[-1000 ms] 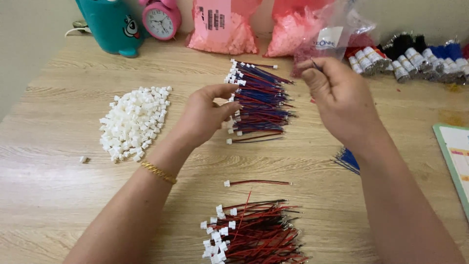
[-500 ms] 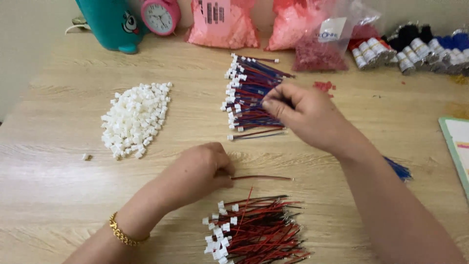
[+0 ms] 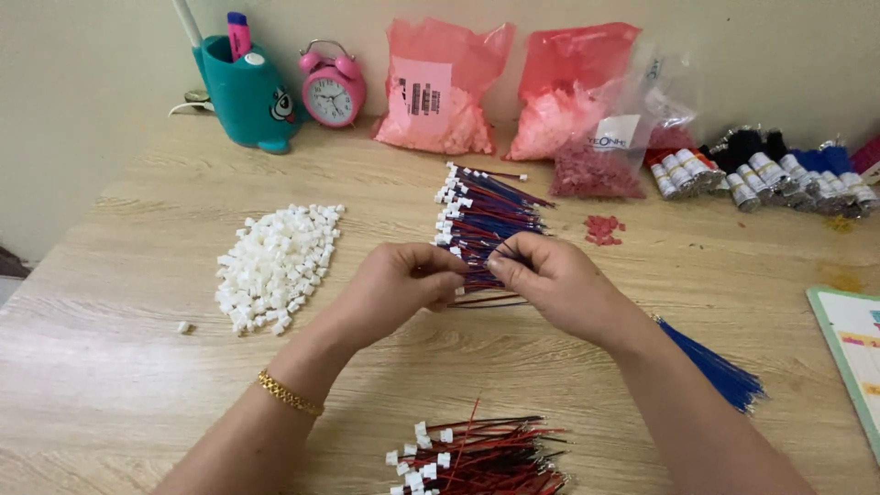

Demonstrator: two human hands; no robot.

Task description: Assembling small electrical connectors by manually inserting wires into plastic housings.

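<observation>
A wooden bench [image 3: 137, 275] filled the view from above, and everything is placed here relative to the pile of red and blue wires with white plugs [image 3: 486, 215] lying at its centre. Far to the left of that pile, against the wall, stood a teal pen holder [image 3: 246, 96] and, beside it, a pink alarm clock [image 3: 332, 90]. Nearer, to the left of the pile, lay a heap of small white plastic connectors [image 3: 275, 264]. Just below the pile's near edge, the left hand [image 3: 403, 284], a gold bracelet [image 3: 289, 394] on its wrist, had its fingers pinched narrow on a thin wire [image 3: 481, 298] that ran across to the right hand [image 3: 550, 284], whose fingertips were likewise closed on it; the two hands nearly touched. Behind the pile, two pink bags [image 3: 431, 87] leaned on the wall. Below the hands, at the near edge, lay a bundle of red and black wires [image 3: 486, 449]. Right of the pile sat loose red bits [image 3: 603, 227], then a sheaf of blue wires [image 3: 715, 367], and far right, rolls of wrapped cable [image 3: 761, 174].
</observation>
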